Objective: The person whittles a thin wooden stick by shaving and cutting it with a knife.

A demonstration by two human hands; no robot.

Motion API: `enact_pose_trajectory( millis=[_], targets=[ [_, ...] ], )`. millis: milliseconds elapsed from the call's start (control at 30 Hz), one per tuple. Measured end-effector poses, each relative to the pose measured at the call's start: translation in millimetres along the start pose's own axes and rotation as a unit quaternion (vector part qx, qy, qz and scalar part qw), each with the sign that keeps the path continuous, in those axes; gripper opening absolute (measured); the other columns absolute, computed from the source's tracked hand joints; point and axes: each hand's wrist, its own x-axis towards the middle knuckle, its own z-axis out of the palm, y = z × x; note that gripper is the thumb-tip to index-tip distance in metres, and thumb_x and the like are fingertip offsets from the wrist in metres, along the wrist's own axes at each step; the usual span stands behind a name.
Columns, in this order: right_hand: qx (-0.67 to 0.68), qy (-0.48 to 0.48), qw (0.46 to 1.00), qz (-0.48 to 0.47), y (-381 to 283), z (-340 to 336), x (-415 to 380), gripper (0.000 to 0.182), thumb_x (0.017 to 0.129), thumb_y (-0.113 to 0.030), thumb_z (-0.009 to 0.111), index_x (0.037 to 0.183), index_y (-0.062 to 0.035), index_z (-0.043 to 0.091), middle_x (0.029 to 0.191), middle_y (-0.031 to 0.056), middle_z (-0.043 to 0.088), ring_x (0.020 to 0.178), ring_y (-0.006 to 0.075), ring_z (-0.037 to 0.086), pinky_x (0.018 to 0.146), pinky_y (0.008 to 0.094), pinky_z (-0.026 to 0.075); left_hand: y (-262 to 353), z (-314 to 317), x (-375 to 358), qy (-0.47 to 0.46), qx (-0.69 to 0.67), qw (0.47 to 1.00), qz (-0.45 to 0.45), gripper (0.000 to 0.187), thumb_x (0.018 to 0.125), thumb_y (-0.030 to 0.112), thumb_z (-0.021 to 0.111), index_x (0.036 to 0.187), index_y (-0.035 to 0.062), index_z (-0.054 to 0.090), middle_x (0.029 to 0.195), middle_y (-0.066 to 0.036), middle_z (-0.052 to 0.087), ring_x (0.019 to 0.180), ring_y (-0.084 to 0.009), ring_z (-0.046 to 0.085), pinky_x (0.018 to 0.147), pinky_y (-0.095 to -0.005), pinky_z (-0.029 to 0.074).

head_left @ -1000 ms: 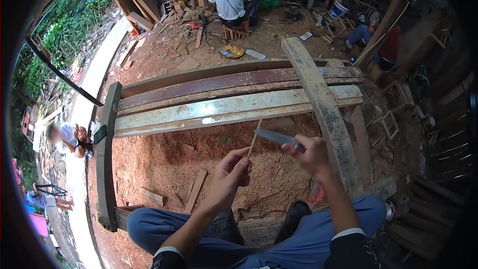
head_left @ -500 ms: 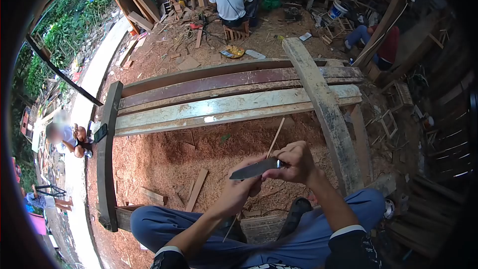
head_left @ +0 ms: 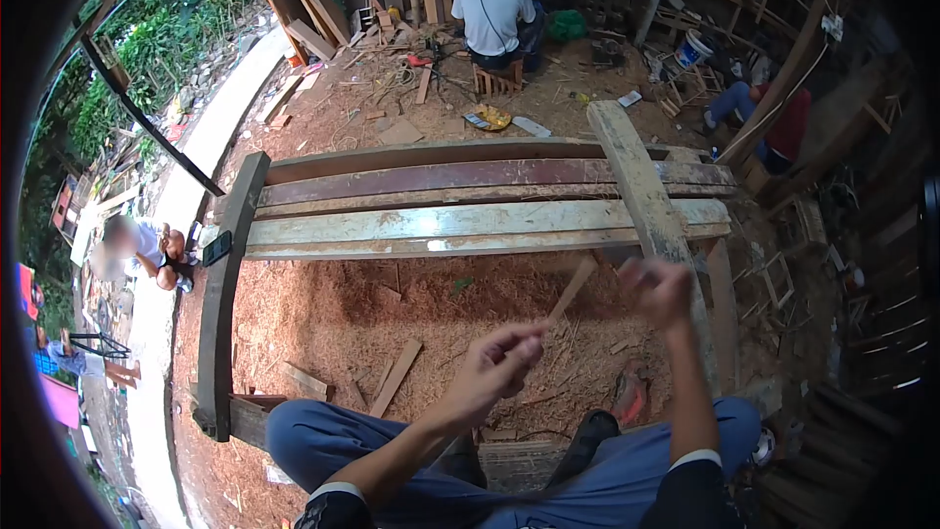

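Over the sawdust-covered ground, my left hand [head_left: 490,367] pinches a thin wooden strip [head_left: 568,296] that slants up and to the right from the fingertips. My right hand [head_left: 666,289], smeared by motion, is raised in front of the slanted end plank. Its fingers are curled round the knife, whose dark blade [head_left: 615,256] shows only faintly beside the strip's upper end. The handle is hidden in the fist. A gap separates the two hands.
A wooden bench frame [head_left: 392,225] with long planks stands ahead, a phone [head_left: 217,248] on its left post. Loose wood pieces [head_left: 397,379] lie on the ground. One person in a white shirt [head_left: 493,15] sits at the back; others sit at left and right.
My right hand has swung up and right with the knife, away from my left hand. The strip now points up-right from my left fingertips. The whole view has shifted slightly.
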Motion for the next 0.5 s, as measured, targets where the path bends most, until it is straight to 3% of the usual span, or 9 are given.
enact_pose_trajectory(
  millis=[67,167,233,300,367,467,500],
  targets=[
    [-0.118,-0.015,0.987,0.110,30,-41,16,0.062,0.085,-0.062,0.065,0.060,-0.0052,0.062,0.046,0.0075,0.047,0.042,0.0182,0.052,0.044,0.0357,0.040,-8,0,-2,-0.008,-0.013,1.000,0.026,0.033,0.102,0.018,0.054,0.133,0.0059,0.055,0.084,0.003,0.054,0.057,-0.0006,0.038,0.047,-0.0177,0.029],
    [-0.024,-0.024,0.998,0.059,-1,-28,9,0.063,0.087,-0.063,0.062,0.065,-0.0047,0.064,0.046,0.0059,0.046,0.043,0.0183,0.051,0.045,0.0372,0.040,-8,-10,5,0.052,-0.004,0.997,0.060,0.033,0.102,0.019,0.055,0.132,0.0053,0.055,0.084,0.002,0.056,0.055,-0.0004,0.040,0.045,-0.0174,0.030],
    [-0.068,-0.122,0.990,-0.013,-28,-11,0,0.062,0.087,-0.064,0.060,0.067,-0.0062,0.066,0.046,0.0052,0.047,0.042,0.0186,0.052,0.044,0.0358,0.041,-3,-13,10,0.088,-0.008,0.994,0.067,0.033,0.101,0.019,0.055,0.131,0.0036,0.055,0.084,0.000,0.058,0.054,-0.0008,0.041,0.045,-0.0183,0.030],
    [-0.001,-0.198,0.980,-0.022,-40,12,-16,0.064,0.086,-0.065,0.062,0.064,-0.0043,0.062,0.047,0.0025,0.044,0.044,0.0112,0.047,0.043,0.0319,0.036,-3,-16,15,0.087,-0.004,0.994,0.070,0.034,0.101,0.018,0.056,0.131,0.0028,0.054,0.085,0.000,0.059,0.055,-0.0016,0.041,0.046,-0.0190,0.031],
    [0.060,-0.238,0.966,-0.080,-64,27,-27,0.060,0.086,-0.061,0.065,0.063,-0.0056,0.061,0.047,0.0052,0.048,0.043,0.0180,0.055,0.044,0.0338,0.040,0,-16,17,0.081,0.016,0.994,0.072,0.036,0.101,0.018,0.057,0.132,0.0022,0.054,0.086,0.000,0.059,0.057,-0.0025,0.042,0.048,-0.0198,0.032],
    [0.096,-0.249,0.955,-0.129,-83,40,-33,0.057,0.085,-0.058,0.067,0.062,-0.0061,0.060,0.048,0.0082,0.051,0.043,0.0260,0.057,0.043,0.0365,0.041,-1,-12,15,0.063,0.036,0.995,0.075,0.038,0.101,0.019,0.057,0.134,0.0019,0.052,0.085,0.000,0.058,0.060,-0.0038,0.044,0.050,-0.0215,0.035],
    [0.103,-0.251,0.954,-0.130,-85,41,-32,0.056,0.084,-0.057,0.068,0.062,-0.0057,0.064,0.048,0.0105,0.054,0.042,0.0282,0.059,0.045,0.0365,0.046,-5,-14,15,0.052,0.030,0.995,0.079,0.039,0.101,0.020,0.056,0.135,0.0020,0.052,0.085,0.000,0.058,0.061,-0.0042,0.044,0.051,-0.0221,0.035]
  ],
)
